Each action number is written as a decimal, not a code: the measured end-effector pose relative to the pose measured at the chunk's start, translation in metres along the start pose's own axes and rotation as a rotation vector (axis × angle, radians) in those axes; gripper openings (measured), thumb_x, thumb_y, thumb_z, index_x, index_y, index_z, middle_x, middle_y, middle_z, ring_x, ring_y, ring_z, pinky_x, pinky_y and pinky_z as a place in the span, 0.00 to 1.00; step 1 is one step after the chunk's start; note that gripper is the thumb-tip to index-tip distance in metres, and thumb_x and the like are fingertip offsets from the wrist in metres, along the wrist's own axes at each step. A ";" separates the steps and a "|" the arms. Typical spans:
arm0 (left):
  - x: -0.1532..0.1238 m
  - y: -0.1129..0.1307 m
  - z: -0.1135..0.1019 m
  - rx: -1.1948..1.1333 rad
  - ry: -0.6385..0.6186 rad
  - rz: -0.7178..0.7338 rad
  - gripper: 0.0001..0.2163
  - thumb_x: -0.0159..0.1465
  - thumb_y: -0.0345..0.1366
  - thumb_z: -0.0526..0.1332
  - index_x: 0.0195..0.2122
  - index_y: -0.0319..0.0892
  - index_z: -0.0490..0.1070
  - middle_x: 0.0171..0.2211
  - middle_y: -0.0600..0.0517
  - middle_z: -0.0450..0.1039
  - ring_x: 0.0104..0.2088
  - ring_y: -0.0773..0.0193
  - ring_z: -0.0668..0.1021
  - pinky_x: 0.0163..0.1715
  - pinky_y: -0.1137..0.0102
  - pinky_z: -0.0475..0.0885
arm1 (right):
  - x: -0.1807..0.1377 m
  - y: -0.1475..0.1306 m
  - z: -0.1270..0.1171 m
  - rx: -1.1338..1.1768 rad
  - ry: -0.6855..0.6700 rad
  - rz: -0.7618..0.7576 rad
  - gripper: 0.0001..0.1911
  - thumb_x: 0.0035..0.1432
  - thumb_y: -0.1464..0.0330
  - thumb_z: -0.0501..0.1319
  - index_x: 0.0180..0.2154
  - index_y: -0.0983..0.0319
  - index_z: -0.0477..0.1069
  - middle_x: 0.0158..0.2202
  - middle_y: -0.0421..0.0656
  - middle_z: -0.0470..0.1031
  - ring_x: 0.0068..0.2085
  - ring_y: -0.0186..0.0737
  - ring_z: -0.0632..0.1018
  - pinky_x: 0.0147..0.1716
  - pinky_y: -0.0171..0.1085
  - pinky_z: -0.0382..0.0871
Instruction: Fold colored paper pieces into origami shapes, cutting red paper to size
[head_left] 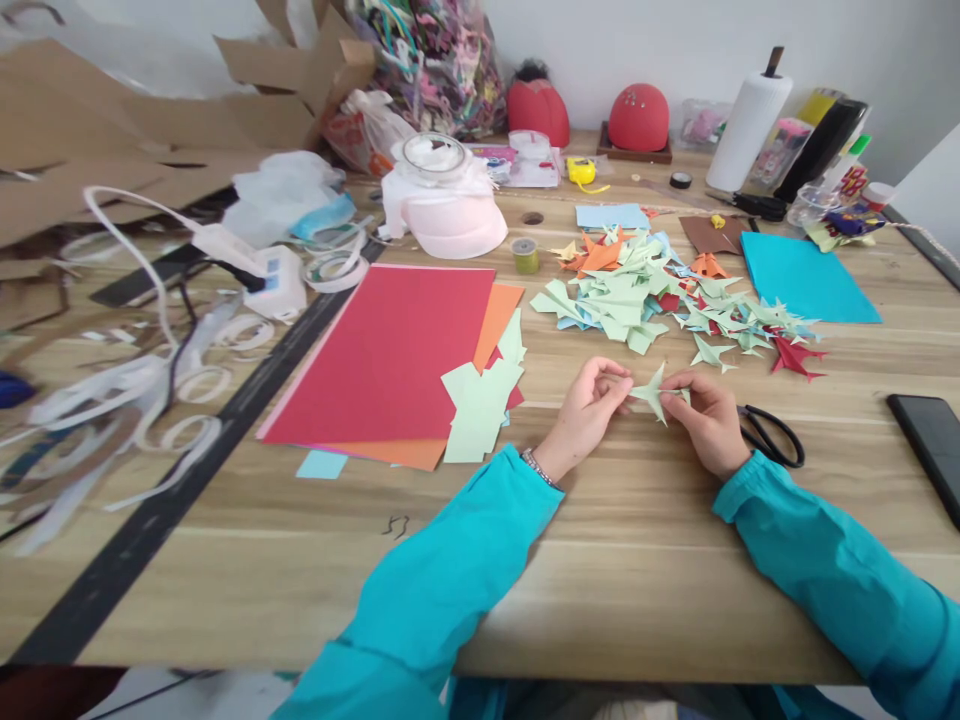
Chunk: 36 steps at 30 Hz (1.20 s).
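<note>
Between my two hands is a small pale green folded paper swallow (651, 394) with pointed tips. My left hand (589, 405) pinches its left tip. The thumb and fingers of my right hand (705, 415) grip its right end, covering part of it. Black-handled scissors (772, 438) lie just beside my right wrist, their blades hidden under the hand. Beyond my hands spreads a pile of folded paper pieces (630, 285), mostly pale green with some orange, blue and red. A finished-looking green paper star shape (712, 352) and a red one (798, 356) lie at its near edge.
Red paper sheets (390, 350), with orange sheets and pale green strips (480, 410), lie left of my hands. A blue sheet (810, 278) is at the right, a phone (930, 445) nearer. A thread spool (525, 255), power strip (277, 285) and tangled white strips (187, 400) stand farther left.
</note>
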<state>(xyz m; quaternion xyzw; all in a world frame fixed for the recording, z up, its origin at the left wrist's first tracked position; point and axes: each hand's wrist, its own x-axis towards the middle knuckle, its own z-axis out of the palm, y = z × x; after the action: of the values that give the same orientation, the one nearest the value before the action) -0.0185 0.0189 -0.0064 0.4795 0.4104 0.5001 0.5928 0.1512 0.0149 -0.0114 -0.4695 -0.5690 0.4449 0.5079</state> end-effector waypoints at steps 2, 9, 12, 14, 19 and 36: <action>-0.001 0.000 0.000 -0.004 0.007 0.022 0.12 0.58 0.42 0.63 0.35 0.42 0.62 0.33 0.54 0.69 0.28 0.69 0.74 0.30 0.72 0.71 | 0.001 0.003 0.000 -0.009 0.069 0.012 0.09 0.50 0.63 0.66 0.32 0.60 0.72 0.25 0.37 0.71 0.24 0.32 0.69 0.25 0.34 0.64; -0.002 -0.001 0.000 0.115 -0.013 0.064 0.09 0.57 0.35 0.64 0.28 0.41 0.62 0.27 0.56 0.65 0.25 0.71 0.71 0.27 0.74 0.68 | 0.001 0.008 0.001 -0.034 0.182 0.010 0.11 0.48 0.63 0.68 0.33 0.61 0.72 0.25 0.37 0.72 0.24 0.32 0.70 0.25 0.34 0.66; -0.001 0.000 0.000 0.074 0.031 0.051 0.07 0.59 0.35 0.62 0.34 0.41 0.64 0.31 0.55 0.67 0.26 0.71 0.73 0.27 0.74 0.70 | 0.001 0.007 0.001 -0.048 0.162 -0.004 0.10 0.49 0.62 0.67 0.33 0.60 0.73 0.26 0.38 0.73 0.25 0.32 0.71 0.25 0.34 0.66; 0.000 0.000 0.000 0.043 0.049 0.053 0.10 0.58 0.35 0.64 0.38 0.41 0.65 0.37 0.52 0.68 0.28 0.71 0.73 0.28 0.74 0.71 | 0.001 0.006 0.002 -0.061 0.139 -0.030 0.10 0.50 0.62 0.67 0.32 0.60 0.73 0.28 0.39 0.74 0.27 0.33 0.72 0.25 0.34 0.67; 0.000 -0.001 -0.001 0.042 -0.037 0.048 0.10 0.59 0.38 0.64 0.38 0.41 0.66 0.34 0.53 0.70 0.30 0.69 0.75 0.29 0.74 0.72 | 0.001 0.005 0.002 -0.077 0.051 -0.122 0.07 0.53 0.63 0.66 0.32 0.59 0.73 0.32 0.40 0.75 0.34 0.37 0.74 0.31 0.36 0.70; -0.001 -0.002 -0.003 0.122 0.004 -0.018 0.07 0.56 0.37 0.64 0.32 0.40 0.70 0.21 0.55 0.71 0.24 0.68 0.74 0.26 0.74 0.69 | -0.003 0.004 0.002 -0.084 -0.026 -0.118 0.11 0.56 0.58 0.63 0.35 0.59 0.73 0.35 0.41 0.73 0.33 0.36 0.74 0.30 0.36 0.68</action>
<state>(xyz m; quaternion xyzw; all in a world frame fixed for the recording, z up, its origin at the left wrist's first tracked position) -0.0210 0.0182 -0.0091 0.5100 0.4455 0.4700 0.5662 0.1497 0.0121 -0.0157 -0.4501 -0.6205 0.3959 0.5056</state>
